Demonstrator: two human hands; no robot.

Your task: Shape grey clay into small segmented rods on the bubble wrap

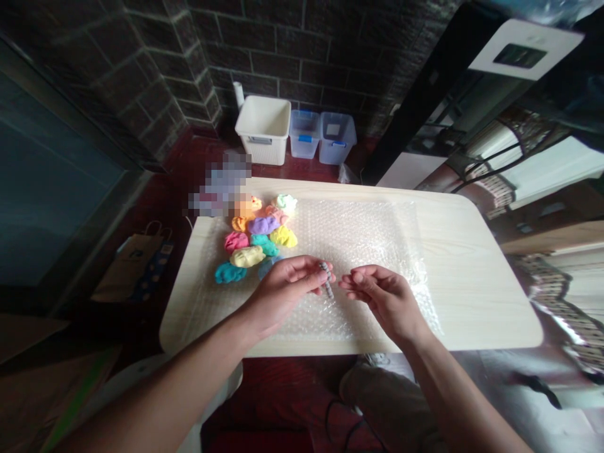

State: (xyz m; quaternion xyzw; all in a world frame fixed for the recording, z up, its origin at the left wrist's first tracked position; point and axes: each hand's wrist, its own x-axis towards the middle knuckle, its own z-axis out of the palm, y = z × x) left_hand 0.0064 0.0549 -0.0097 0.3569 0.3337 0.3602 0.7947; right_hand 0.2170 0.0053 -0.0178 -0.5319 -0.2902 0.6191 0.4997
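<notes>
Head view: left hand (287, 280) pinched a slim grey strip (329, 287), risking breakage if squeezed harder; right hand (385, 292) half-curled, grip unclear

The person's left forearm (198, 368) and right forearm (455, 380) are showing bare all the way to the picture's lower edge, their outlines looking slim and smooth, widening gently from wrist toward elbow. The left hand (285, 283) and right hand (387, 299) are likewise appearing bare, the fingers looking slender. Lower down, a trouser leg (384, 402) of dull grey-brown cloth is covering a leg, its fabric looking plain and matte, its finer details blurring into shadow.
</notes>
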